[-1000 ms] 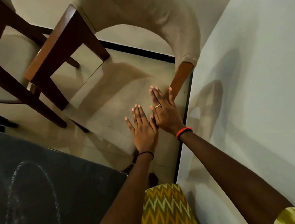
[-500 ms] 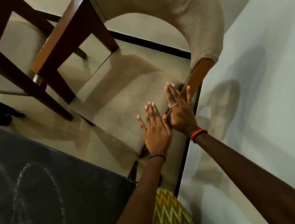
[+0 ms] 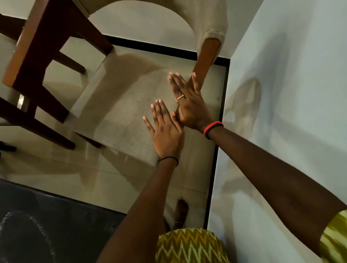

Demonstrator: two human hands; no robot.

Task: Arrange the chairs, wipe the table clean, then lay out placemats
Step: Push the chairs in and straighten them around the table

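A wooden chair with a beige padded seat (image 3: 123, 98) and a curved beige back (image 3: 206, 13) stands beside the white wall. My left hand (image 3: 165, 130) lies flat on the seat's near right part, fingers straight. My right hand (image 3: 188, 100) lies flat at the seat's right edge, fingers straight, its thumb against the brown back post (image 3: 206, 59). The dark table top (image 3: 41, 237) fills the lower left, with pale smear marks on it.
A second wooden chair (image 3: 41, 48) stands tilted at the upper left, its legs close to the beige seat. The white wall (image 3: 302, 99) runs along the right with a black skirting line. My bare foot (image 3: 181, 212) stands on the tiled floor.
The chair has slid away from me and sits farther up in view. Both hands stayed flat on the seat and moved with it, arms stretched out longer.
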